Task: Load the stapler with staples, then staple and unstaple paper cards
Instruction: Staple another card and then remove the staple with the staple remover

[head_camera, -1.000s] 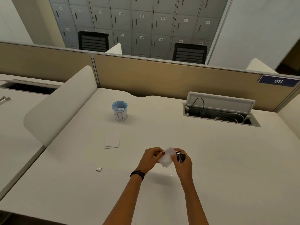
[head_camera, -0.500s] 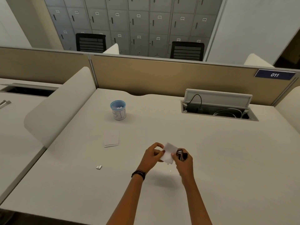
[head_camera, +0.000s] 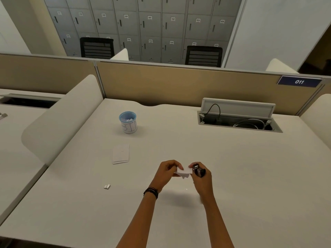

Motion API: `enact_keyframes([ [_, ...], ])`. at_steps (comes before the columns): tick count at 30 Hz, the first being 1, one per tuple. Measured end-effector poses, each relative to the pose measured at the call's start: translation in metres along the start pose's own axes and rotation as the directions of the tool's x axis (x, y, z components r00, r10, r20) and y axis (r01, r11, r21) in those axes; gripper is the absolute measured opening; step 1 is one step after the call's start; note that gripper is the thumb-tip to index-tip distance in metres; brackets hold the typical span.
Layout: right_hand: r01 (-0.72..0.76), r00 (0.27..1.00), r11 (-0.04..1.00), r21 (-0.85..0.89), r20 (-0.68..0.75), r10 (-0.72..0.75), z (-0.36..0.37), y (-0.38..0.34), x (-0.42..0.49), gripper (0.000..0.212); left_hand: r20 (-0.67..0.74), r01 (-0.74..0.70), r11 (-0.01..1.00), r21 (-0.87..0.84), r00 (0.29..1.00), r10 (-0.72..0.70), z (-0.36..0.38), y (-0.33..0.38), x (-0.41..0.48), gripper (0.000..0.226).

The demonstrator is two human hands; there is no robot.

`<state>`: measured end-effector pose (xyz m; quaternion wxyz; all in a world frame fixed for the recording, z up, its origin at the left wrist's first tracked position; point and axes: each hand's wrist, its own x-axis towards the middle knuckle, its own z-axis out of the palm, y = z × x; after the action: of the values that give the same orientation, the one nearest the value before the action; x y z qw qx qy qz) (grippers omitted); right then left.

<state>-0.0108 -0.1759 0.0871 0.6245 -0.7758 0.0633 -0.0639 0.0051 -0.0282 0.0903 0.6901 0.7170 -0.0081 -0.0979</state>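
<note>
Above the middle of the desk my left hand pinches the left edge of small white paper cards. My right hand grips a small black stapler, whose metal front end meets the cards' right edge. Both hands hover a little above the tabletop. A stack of white cards lies flat on the desk to the left. Two short white staple strips lie nearer the front left.
A blue-rimmed cup with paper scraps stands behind the card stack. An open cable box with its lid up sits at the back right. A curved white divider bounds the desk on the left, a tan partition at the back.
The cards have turned flatter between my hands, and the hands stayed close together. The camera has tilted slightly; nothing on the desk moved.
</note>
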Motion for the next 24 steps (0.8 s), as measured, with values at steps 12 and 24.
enact_keyframes([
  [12, -0.462, 0.886, 0.751, 0.472, 0.218, 0.408, -0.005, 0.004, 0.006, 0.052, -0.088, -0.016, 0.996, -0.093, 0.996, 0.008, -0.004, -0.007, 0.011, 0.031],
  [24, -0.5, 0.846, 0.739, 0.453, 0.439, 0.303, 0.007, -0.001, 0.006, 0.052, -0.264, -0.157, 0.986, 0.06, 0.95, 0.168, -0.013, -0.013, 0.024, 0.024],
])
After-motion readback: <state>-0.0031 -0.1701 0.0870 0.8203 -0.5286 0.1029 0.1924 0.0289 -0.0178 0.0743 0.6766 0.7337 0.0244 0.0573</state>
